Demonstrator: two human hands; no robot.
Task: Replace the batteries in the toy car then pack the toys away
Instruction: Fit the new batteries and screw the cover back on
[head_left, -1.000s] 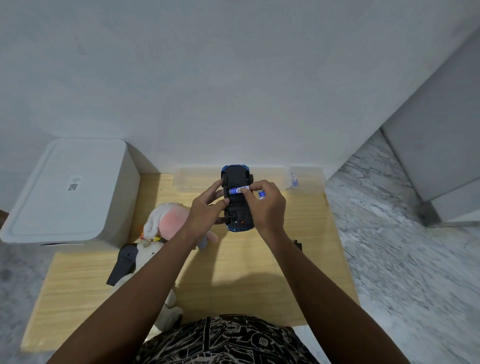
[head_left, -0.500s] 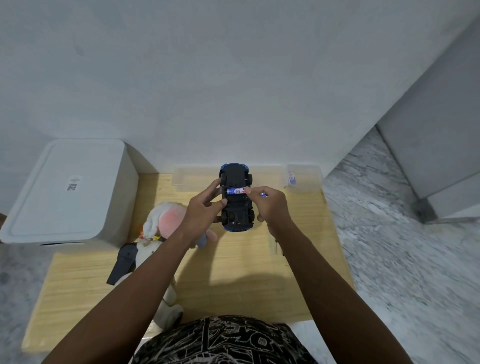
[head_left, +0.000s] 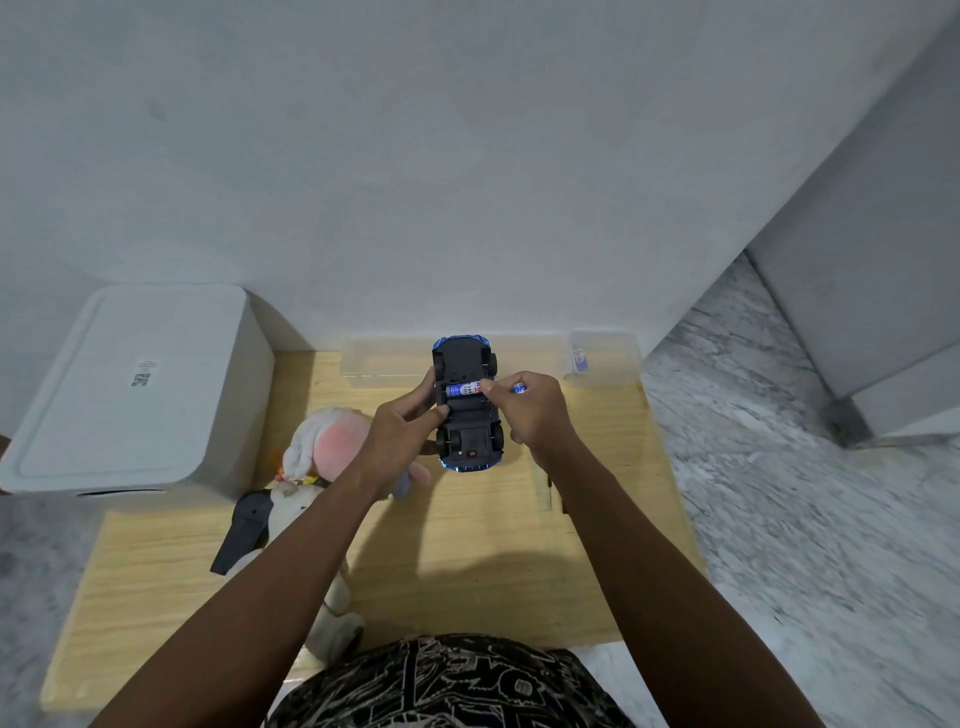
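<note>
A blue toy car (head_left: 466, 410) is held upside down above the wooden table (head_left: 467, 561), its black underside facing me. My left hand (head_left: 400, 431) grips its left side. A blue and white battery (head_left: 464, 389) lies across the open battery compartment. My right hand (head_left: 530, 410) presses its fingertips on that battery's right end and holds a second battery (head_left: 519, 387) between its fingers. A white and pink plush toy (head_left: 322, 447) lies on the table under my left forearm.
A clear plastic box (head_left: 384, 358) stands at the table's back edge, with a smaller clear container (head_left: 605, 358) holding a battery to its right. A white lidded bin (head_left: 130, 384) stands at the left. A black object (head_left: 244, 530) lies beside the plush toy.
My right hand has shifted to the right, off the car's underside, leaving only its fingertips on the battery in the compartment. The car has stayed in my left hand.
</note>
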